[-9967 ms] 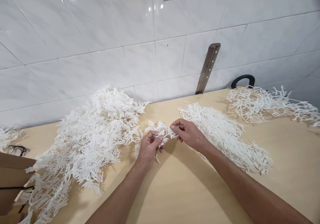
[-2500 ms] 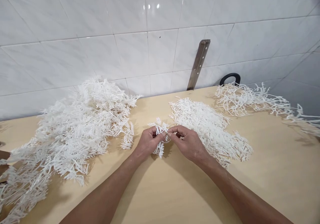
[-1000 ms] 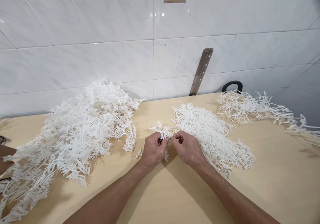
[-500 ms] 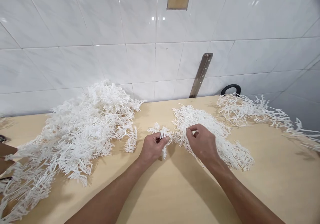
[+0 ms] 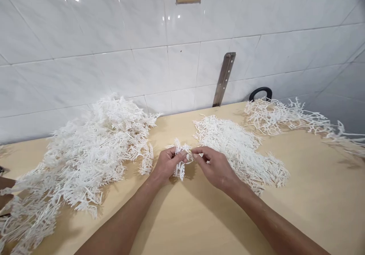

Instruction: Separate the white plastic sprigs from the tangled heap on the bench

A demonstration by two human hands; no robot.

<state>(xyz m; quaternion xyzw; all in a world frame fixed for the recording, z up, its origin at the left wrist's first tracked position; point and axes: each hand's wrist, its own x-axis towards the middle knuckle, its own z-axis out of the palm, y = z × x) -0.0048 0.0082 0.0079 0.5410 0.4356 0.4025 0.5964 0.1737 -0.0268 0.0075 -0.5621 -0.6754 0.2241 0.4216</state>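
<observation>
Over the middle of the table, my left hand (image 5: 166, 164) is closed around a small white branching sprig (image 5: 180, 171), thumb on top. Fine twigs stick out above and below its fingers. My right hand (image 5: 216, 167) meets the sprig's right side with thumb and index finger in a pinch; the bit between those fingertips is too small to see clearly. Just behind and right of that hand lies a heap of short white sprigs (image 5: 236, 141). A larger, fluffy pile of white branching sprigs (image 5: 99, 144) spreads over the left side.
Bare, stripped-looking white stems (image 5: 281, 116) lie at the back right beside a black curved handle (image 5: 261, 91). A metal strip (image 5: 224, 79) leans against the tiled wall (image 5: 182, 68) behind the wooden table (image 5: 228, 228). A brown object (image 5: 6, 184) shows at the left edge.
My right hand has moved left from the short-sprig heap to the sprig in my left hand, and now pinches at its side. The view has shifted slightly.
</observation>
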